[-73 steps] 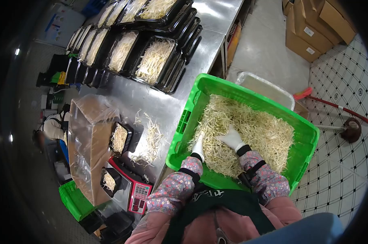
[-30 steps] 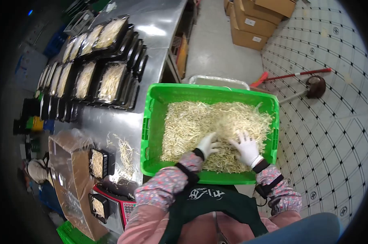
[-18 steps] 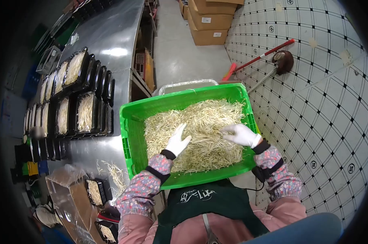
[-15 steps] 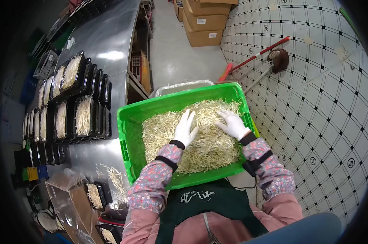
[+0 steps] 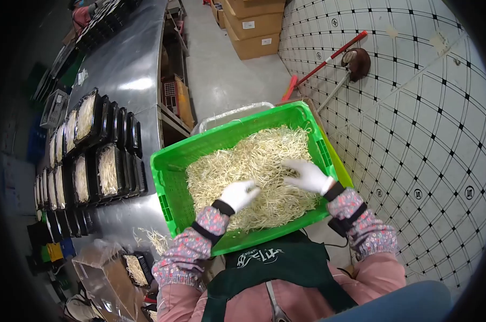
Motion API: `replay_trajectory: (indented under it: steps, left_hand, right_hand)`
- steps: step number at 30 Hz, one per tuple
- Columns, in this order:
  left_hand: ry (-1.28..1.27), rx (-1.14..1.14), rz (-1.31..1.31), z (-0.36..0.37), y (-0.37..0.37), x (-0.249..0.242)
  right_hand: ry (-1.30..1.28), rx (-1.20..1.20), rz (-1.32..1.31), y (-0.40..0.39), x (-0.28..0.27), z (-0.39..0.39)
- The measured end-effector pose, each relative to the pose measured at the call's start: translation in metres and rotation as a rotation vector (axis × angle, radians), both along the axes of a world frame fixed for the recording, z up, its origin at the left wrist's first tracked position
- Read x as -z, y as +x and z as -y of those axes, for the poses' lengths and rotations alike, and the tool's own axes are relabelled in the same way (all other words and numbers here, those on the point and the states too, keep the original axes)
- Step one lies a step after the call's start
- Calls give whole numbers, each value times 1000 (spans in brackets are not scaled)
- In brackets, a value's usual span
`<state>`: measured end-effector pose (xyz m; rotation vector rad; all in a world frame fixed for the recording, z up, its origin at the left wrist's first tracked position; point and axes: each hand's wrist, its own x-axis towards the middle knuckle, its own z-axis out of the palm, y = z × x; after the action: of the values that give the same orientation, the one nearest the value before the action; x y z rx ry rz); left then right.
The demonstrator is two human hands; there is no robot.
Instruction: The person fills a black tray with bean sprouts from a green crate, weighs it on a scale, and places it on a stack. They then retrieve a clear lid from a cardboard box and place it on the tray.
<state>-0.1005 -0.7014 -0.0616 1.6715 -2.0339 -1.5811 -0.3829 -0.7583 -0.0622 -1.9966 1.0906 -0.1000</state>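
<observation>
A green basket [image 5: 162,198] stands in front of me, holding a broad heap of pale bean sprouts [image 5: 275,142]. My left hand [image 5: 239,195], in a white glove, is at the left middle of the heap; its fingers are curled and I cannot make out whether sprouts are between them. On the right side of the heap is my right hand [image 5: 307,176], also gloved in white, with its fingers reaching left over the sprouts and the thumb tucked beneath. What that hand may hold is hidden.
Black trays of sprouts [image 5: 108,170] are stacked on the metal table [image 5: 141,72] at left, near loose sprouts and a plastic-lined box [image 5: 101,273]. Cardboard boxes [image 5: 256,40] stand beyond the basket. A red-handled tool [image 5: 329,59] leans at the tiled wall.
My left hand has drawn back towards me and its spread fingers have curled. My right hand has turned more to the left. The view has shifted slightly.
</observation>
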Motion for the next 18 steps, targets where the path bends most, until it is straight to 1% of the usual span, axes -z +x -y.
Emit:
replay_trajectory:
  steps: [1, 2, 4, 5, 6, 8, 10, 12, 13, 14, 16, 17, 18]
  left_hand:
    - [-241, -63, -20, 16, -5, 18]
    - [-484, -129, -41, 30, -10, 47]
    - [-790, -195, 106, 50, -28, 75]
    - [-677, -196, 142, 49, -34, 96]
    - [-528, -144, 184, 38, -38, 109]
    - [-377, 143, 246, 8, -40, 87]
    - [-330, 334, 133, -34, -29, 52]
    - [-298, 360, 50, -66, -15, 44]
    - [-261, 353, 5, -72, -9, 45]
    - [-258, 353, 9, -75, -8, 48]
    - [-376, 234, 148, -74, -17, 39]
    - [-275, 245, 237, -67, -26, 34]
    - [-283, 291, 339, -60, -35, 31]
  right_hand:
    - [-115, 19, -54, 7, 11, 20]
    - [-231, 35, -109, 15, 28, 36]
    - [-477, 112, -270, 34, 42, 49]
    - [-459, 125, -335, 40, 50, 48]
    - [-459, 130, -336, 39, 46, 39]
    - [-215, -190, -420, 37, 28, -2]
    - [-62, -289, -317, 13, 24, -50]
    - [-183, -331, -211, -19, 22, -80]
    - [-123, -309, -220, -24, 11, -80]
    - [-122, -310, -215, -23, 3, -78]
    - [-270, -242, -459, -17, -13, -73]
    - [-327, -223, -411, -12, -7, -72]
    - [-326, -215, -413, -7, -1, -69]
